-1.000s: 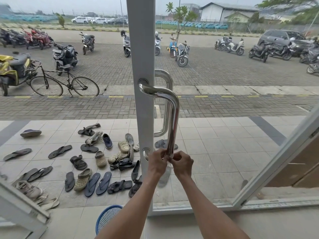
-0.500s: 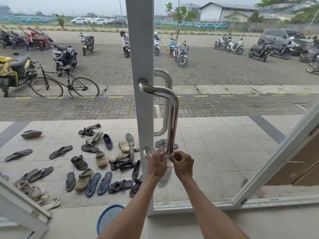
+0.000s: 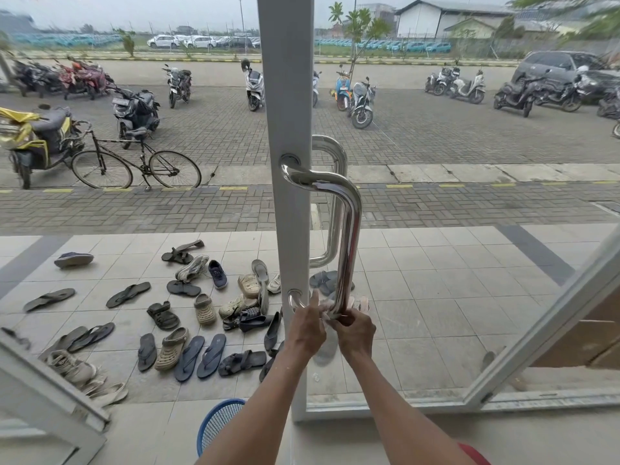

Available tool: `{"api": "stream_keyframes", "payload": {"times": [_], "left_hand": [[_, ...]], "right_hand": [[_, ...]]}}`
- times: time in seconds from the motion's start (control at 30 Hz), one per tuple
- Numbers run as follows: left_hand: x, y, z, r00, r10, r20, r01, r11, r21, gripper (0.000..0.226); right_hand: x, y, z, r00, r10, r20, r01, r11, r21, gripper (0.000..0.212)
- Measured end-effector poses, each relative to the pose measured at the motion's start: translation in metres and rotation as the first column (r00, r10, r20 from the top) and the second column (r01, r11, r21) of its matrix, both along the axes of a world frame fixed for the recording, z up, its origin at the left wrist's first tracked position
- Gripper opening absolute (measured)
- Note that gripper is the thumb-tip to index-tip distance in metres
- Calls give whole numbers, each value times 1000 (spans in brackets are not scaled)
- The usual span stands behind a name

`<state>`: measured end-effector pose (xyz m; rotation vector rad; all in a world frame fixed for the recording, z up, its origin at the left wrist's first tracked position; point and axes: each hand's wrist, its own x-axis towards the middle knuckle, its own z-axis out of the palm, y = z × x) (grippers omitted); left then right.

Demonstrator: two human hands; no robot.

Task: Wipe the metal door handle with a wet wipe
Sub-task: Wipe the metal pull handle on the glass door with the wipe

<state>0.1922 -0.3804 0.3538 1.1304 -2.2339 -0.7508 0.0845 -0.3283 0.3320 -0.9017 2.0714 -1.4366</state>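
A polished metal door handle (image 3: 349, 229) runs down the white door frame (image 3: 288, 95), bent at the top and fixed again low down. My left hand (image 3: 307, 327) and my right hand (image 3: 357, 330) meet at its lower end. Between their fingertips a small pale wet wipe (image 3: 330, 313) is pinched against the bar; most of it is hidden by the fingers. A second handle (image 3: 335, 203) shows behind the glass on the outer side.
The glass door (image 3: 436, 297) stands in front of me, with a tilted white frame (image 3: 553, 330) at the right. A blue basket (image 3: 218, 424) sits by the threshold. Outside lie several sandals and shoes (image 3: 188, 330), then a bicycle (image 3: 134, 166) and parked scooters.
Both hands stay at the bottom of the handle; they have shifted slightly upward and closer around the bar, fingers working the wipe.
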Motion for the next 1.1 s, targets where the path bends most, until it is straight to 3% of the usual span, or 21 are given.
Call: {"api": "stream_keyframes", "payload": {"times": [0.2,0.63,0.77,1.1], "left_hand": [[-1,3,1,1000,1,12,-1,999,-47,77],[-1,5,1,992,76,99,-51,971,-234,12],[4,-7,-7,978,81,191,-29,966,-258,10],[13,-20,-14,976,104,193,-41,951,-306,18]], "right_hand": [[0,7,12,994,-25,110,34,996,-77,79],[10,7,10,974,-127,185,147,984,-99,88],[19,1,0,971,-130,201,153,983,-102,99],[33,-10,-10,951,-151,271,182,979,-92,109]]}}
